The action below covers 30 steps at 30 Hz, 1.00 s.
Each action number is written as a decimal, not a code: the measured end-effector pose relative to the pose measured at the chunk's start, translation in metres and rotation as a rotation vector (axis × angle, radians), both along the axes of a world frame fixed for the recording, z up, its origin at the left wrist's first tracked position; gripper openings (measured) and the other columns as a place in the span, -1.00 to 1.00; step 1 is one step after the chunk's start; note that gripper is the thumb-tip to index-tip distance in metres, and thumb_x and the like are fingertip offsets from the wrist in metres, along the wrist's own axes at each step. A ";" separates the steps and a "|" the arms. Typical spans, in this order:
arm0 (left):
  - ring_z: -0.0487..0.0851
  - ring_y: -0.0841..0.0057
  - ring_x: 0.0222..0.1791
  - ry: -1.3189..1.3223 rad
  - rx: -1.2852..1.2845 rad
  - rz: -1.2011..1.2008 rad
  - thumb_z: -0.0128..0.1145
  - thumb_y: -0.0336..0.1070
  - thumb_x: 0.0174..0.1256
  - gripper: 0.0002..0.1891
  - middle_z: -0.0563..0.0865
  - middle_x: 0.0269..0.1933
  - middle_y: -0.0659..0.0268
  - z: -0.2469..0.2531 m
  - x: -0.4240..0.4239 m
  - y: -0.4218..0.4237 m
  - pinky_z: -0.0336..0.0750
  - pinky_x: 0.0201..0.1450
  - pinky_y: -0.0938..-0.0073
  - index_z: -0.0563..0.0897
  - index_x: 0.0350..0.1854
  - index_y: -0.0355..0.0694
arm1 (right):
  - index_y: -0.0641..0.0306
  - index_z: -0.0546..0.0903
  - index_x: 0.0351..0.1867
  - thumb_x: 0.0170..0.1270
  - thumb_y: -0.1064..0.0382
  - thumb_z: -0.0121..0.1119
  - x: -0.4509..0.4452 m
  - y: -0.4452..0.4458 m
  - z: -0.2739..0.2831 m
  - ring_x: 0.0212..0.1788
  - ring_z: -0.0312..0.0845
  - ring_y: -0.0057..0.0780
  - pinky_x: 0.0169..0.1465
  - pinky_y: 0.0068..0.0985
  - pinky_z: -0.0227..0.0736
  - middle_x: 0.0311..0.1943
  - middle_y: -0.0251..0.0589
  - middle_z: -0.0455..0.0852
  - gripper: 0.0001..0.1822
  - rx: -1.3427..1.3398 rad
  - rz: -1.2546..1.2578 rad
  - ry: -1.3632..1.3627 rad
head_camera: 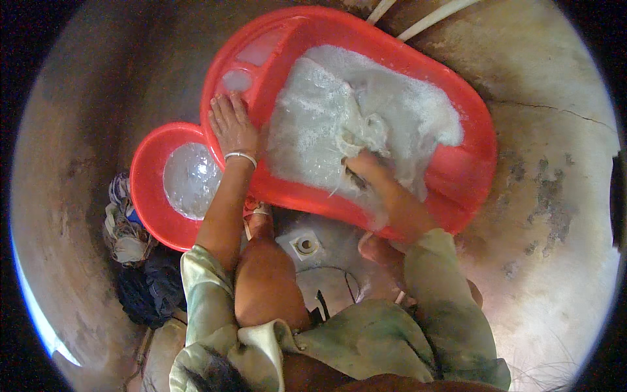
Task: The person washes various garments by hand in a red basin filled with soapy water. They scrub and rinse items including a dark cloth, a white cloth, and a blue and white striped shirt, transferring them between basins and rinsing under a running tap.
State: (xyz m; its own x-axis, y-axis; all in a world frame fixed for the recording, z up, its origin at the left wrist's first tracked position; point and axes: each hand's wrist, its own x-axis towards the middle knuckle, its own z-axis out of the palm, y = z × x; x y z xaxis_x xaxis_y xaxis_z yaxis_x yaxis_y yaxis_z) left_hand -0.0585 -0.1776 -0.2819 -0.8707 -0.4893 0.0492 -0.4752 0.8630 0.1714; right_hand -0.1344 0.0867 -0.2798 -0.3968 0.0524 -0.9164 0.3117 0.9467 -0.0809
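Observation:
A large red plastic tub (469, 191) holds cloudy, foamy water (313, 122). In it my right hand (367, 166) grips a bunched, wet, light-coloured cloth (365, 125), partly under the suds; the hand is slightly blurred. My left hand (234, 122), with a pale bangle at the wrist, lies palm down on the tub's left rim beside its small moulded compartments. Its fingers are slightly apart and hold nothing. Touching the tub at the lower left, a round red basin (147, 196) contains water.
Piled clothes, some light (128, 245) and some dark (152, 289), lie left of my legs. A floor drain (306, 245) is between my feet. Two pale pipes or poles (436, 18) meet the tub's far edge. Stained, cracked walls or floor (548, 147) surround the tub.

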 end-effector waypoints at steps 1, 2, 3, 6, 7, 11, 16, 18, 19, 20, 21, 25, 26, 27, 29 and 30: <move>-0.12 0.01 0.47 0.002 -0.001 -0.007 0.27 0.15 0.00 0.04 0.01 0.44 -0.11 0.003 -0.002 0.002 -0.27 0.47 0.06 -0.01 0.43 -0.29 | 0.32 0.59 -0.12 0.08 0.03 0.24 0.004 -0.002 -0.020 -0.11 0.59 -0.25 -0.05 -0.35 0.45 -0.14 -0.10 0.65 -0.57 0.097 -0.002 0.001; -0.12 0.01 0.47 0.003 -0.002 -0.014 0.28 0.14 0.00 0.05 0.01 0.44 -0.10 0.006 -0.004 0.004 -0.27 0.47 0.06 -0.01 0.43 -0.29 | 0.32 0.59 -0.13 0.08 0.04 0.24 0.009 -0.001 -0.039 -0.12 0.58 -0.26 -0.06 -0.35 0.45 -0.14 -0.11 0.65 -0.58 0.118 0.028 0.037; -0.12 0.01 0.47 0.003 0.004 -0.025 0.28 0.14 0.00 0.05 0.01 0.44 -0.10 0.006 -0.006 0.006 -0.27 0.47 0.06 -0.01 0.42 -0.30 | 0.32 0.60 -0.13 0.08 0.05 0.25 0.010 0.003 -0.062 -0.12 0.58 -0.27 -0.07 -0.35 0.46 -0.15 -0.12 0.66 -0.59 0.123 0.066 0.092; -0.13 0.02 0.47 0.024 0.032 -0.038 0.29 0.12 0.00 0.04 0.00 0.44 -0.09 0.004 -0.011 0.011 -0.27 0.47 0.06 -0.01 0.42 -0.30 | 0.32 0.61 -0.15 0.07 0.09 0.25 0.014 0.014 -0.104 -0.13 0.58 -0.30 -0.11 -0.36 0.46 -0.16 -0.15 0.66 -0.61 0.025 0.147 0.285; -0.13 0.02 0.47 0.023 0.037 -0.043 0.29 0.11 -0.01 0.04 0.00 0.44 -0.09 0.005 -0.012 0.013 -0.27 0.47 0.07 -0.01 0.42 -0.30 | 0.31 0.61 -0.15 0.07 0.10 0.25 0.016 0.017 -0.107 -0.13 0.57 -0.31 -0.12 -0.37 0.46 -0.17 -0.16 0.66 -0.62 -0.051 0.142 0.331; -0.17 0.05 0.48 0.024 0.083 -0.033 0.31 0.09 -0.02 0.04 -0.05 0.46 -0.05 0.011 -0.014 0.011 -0.28 0.47 0.08 -0.01 0.42 -0.28 | 0.31 0.63 -0.17 0.07 0.14 0.26 0.032 0.039 -0.059 -0.14 0.56 -0.35 -0.17 -0.38 0.47 -0.19 -0.19 0.66 -0.66 -0.666 -0.228 0.299; 0.13 0.08 0.40 -0.179 0.258 -0.080 0.28 0.11 0.01 -0.12 0.24 0.34 -0.12 0.055 -0.003 -0.001 0.02 0.41 0.15 0.24 0.33 -0.28 | 0.34 0.62 -0.17 0.00 0.23 0.29 0.073 0.058 0.049 -0.17 0.55 -0.35 -0.18 -0.38 0.45 -0.22 -0.22 0.65 -0.66 -0.732 -0.889 -0.334; 0.35 0.06 0.29 -0.533 0.730 -0.145 0.27 0.12 0.03 -0.21 0.43 0.22 -0.16 0.108 -0.013 -0.001 0.23 0.31 0.18 0.37 0.26 -0.28 | 0.35 0.62 -0.19 -0.03 0.33 0.26 0.066 0.063 0.110 -0.24 0.56 -0.41 -0.15 -0.43 0.46 -0.30 -0.28 0.66 -0.69 -0.728 -0.614 -0.095; 0.44 0.03 0.19 -0.342 0.711 -0.291 0.25 0.12 0.05 -0.27 0.50 0.13 -0.17 0.145 -0.012 0.021 0.32 0.22 0.17 0.44 0.19 -0.29 | 0.35 0.62 -0.20 -0.04 0.38 0.24 0.055 0.070 0.146 -0.28 0.56 -0.44 -0.13 -0.45 0.46 -0.34 -0.30 0.66 -0.71 -0.718 -0.488 0.049; 0.53 0.00 0.09 -0.154 0.692 -0.428 0.24 0.12 0.07 -0.33 0.57 0.05 -0.19 0.180 -0.006 0.046 0.41 0.13 0.16 0.51 0.12 -0.30 | 0.35 0.62 -0.19 -0.01 0.38 0.22 0.052 0.073 0.176 -0.25 0.57 -0.45 -0.09 -0.46 0.45 -0.32 -0.29 0.67 -0.71 -0.817 -0.471 0.304; 0.53 0.00 0.09 0.034 0.587 -0.483 0.24 0.11 0.08 -0.34 0.56 0.06 -0.18 0.201 0.002 0.061 0.41 0.12 0.16 0.50 0.13 -0.30 | 0.36 0.62 -0.18 0.01 0.38 0.20 0.054 0.076 0.203 -0.22 0.58 -0.47 -0.05 -0.48 0.45 -0.30 -0.27 0.68 -0.72 -0.901 -0.447 0.541; 0.51 0.03 0.12 0.237 0.733 -0.456 0.21 0.13 0.11 -0.33 0.56 0.06 -0.16 0.292 0.067 0.115 0.40 0.14 0.19 0.49 0.14 -0.31 | 0.33 0.65 -0.25 0.08 0.27 0.24 0.077 0.072 0.329 -0.19 0.59 -0.43 0.01 -0.47 0.43 -0.30 -0.24 0.70 -0.78 -1.220 -0.458 0.655; 0.50 0.05 0.15 0.203 0.843 -0.407 0.28 0.10 0.08 -0.26 0.54 0.09 -0.15 0.304 0.079 0.126 0.39 0.18 0.24 0.43 0.18 -0.37 | 0.33 0.65 -0.25 0.10 0.27 0.22 0.080 0.072 0.356 -0.19 0.59 -0.45 0.01 -0.48 0.43 -0.31 -0.25 0.70 -0.79 -1.296 -0.475 0.657; 0.50 0.06 0.15 0.296 1.030 -0.355 0.31 0.07 0.06 -0.25 0.54 0.10 -0.15 0.295 0.088 0.132 0.38 0.19 0.24 0.42 0.18 -0.40 | 0.33 0.66 -0.25 0.13 0.28 0.21 0.083 0.068 0.377 -0.19 0.60 -0.47 0.01 -0.50 0.43 -0.31 -0.27 0.70 -0.80 -1.382 -0.494 0.646; 0.51 0.07 0.14 0.494 1.392 -0.250 0.37 0.00 0.03 -0.23 0.53 0.10 -0.16 0.243 0.100 0.139 0.37 0.20 0.25 0.39 0.19 -0.45 | 0.36 0.65 -0.19 0.23 0.22 0.15 0.089 0.055 0.414 -0.18 0.61 -0.48 0.02 -0.53 0.43 -0.28 -0.26 0.71 -0.75 -1.472 -0.483 0.657; 0.46 0.04 0.17 0.431 1.368 -0.163 0.48 -0.05 -0.11 -0.03 0.47 0.15 -0.19 0.224 0.103 0.137 0.32 0.25 0.24 0.24 0.29 -0.49 | 0.38 0.65 -0.18 0.25 0.21 0.14 0.093 0.050 0.430 -0.17 0.61 -0.49 0.02 -0.53 0.42 -0.27 -0.26 0.71 -0.74 -1.498 -0.509 0.666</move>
